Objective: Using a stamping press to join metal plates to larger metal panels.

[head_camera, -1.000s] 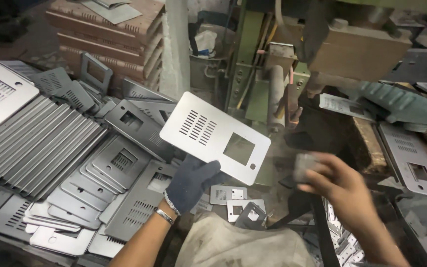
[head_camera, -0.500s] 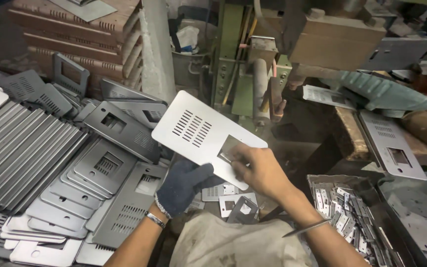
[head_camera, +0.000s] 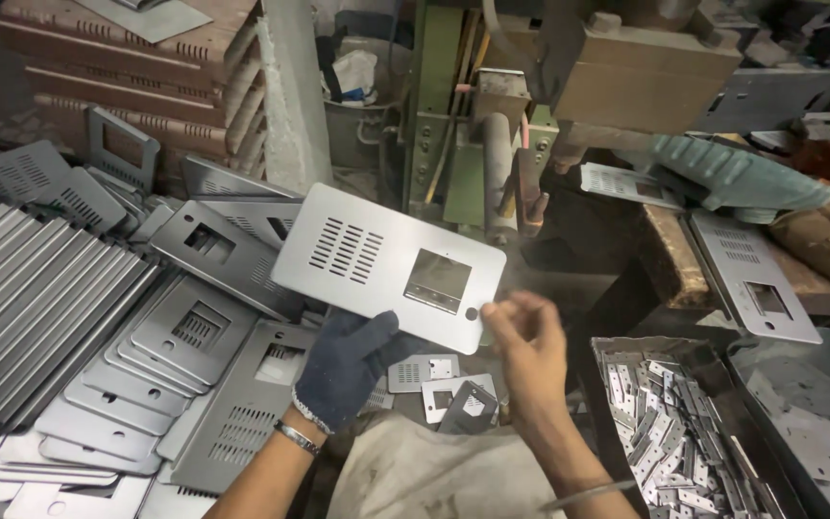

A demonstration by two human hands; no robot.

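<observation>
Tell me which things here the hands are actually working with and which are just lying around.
In hand:
- grey metal plate with vent slots and a square window
- gloved left hand holding its lower edge
- bare right hand at its lower right corner

Lying about:
- stacked plates on the left
- tray of small metal pieces
- loose plate on the right
- green machine behind

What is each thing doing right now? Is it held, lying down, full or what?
Metal plate: held up, tilted, in both hands.
Left hand: gloved, gripping the plate's lower edge.
Right hand: bare, pinching the plate's corner.
Stacked plates: lying in overlapping piles.
Tray of small metal pieces: nearly full.
</observation>
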